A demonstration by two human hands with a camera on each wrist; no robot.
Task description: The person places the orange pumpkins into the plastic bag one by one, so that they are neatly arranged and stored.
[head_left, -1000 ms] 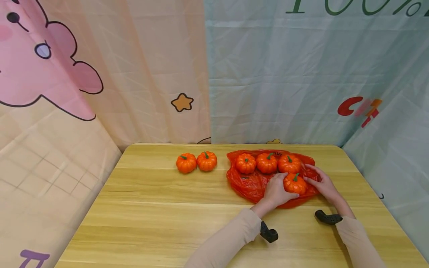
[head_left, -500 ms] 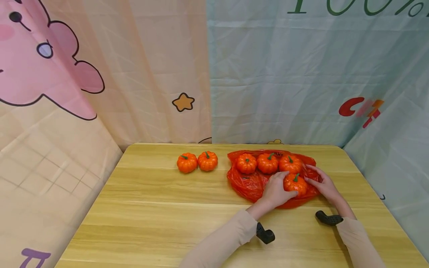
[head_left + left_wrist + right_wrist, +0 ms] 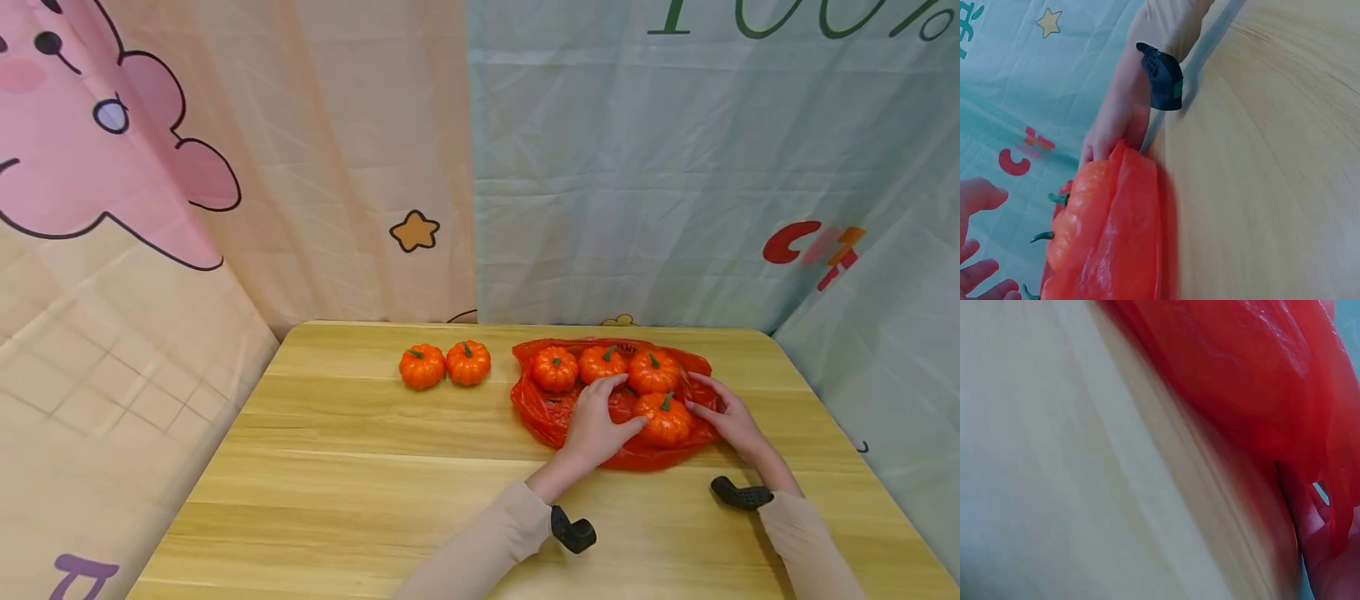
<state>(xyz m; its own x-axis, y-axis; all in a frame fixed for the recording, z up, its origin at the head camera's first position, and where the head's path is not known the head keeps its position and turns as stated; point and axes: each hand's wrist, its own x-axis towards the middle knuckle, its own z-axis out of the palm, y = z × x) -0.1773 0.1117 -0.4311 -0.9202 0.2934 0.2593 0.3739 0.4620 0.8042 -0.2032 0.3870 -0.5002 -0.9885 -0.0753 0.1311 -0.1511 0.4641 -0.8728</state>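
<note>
A red plastic bag lies spread on the table, with several small orange pumpkins in it. Three pumpkins stand in the back row; another pumpkin sits in front at the right. My left hand is over the bag just left of that front pumpkin, thumb and fingers apart and nothing in its grasp. At the right end, my right hand holds the edge of the bag, thumb beside the front pumpkin. In the right wrist view, a strip of bag hangs over the right palm.
Two more pumpkins stand side by side at the table's back, left of the bag. The wooden table backs onto printed curtains. Black devices are strapped to both wrists.
My left hand has let go of the front pumpkin and drawn back to the left. The pumpkin stays in the bag, and my right hand keeps its place at the bag's edge.
</note>
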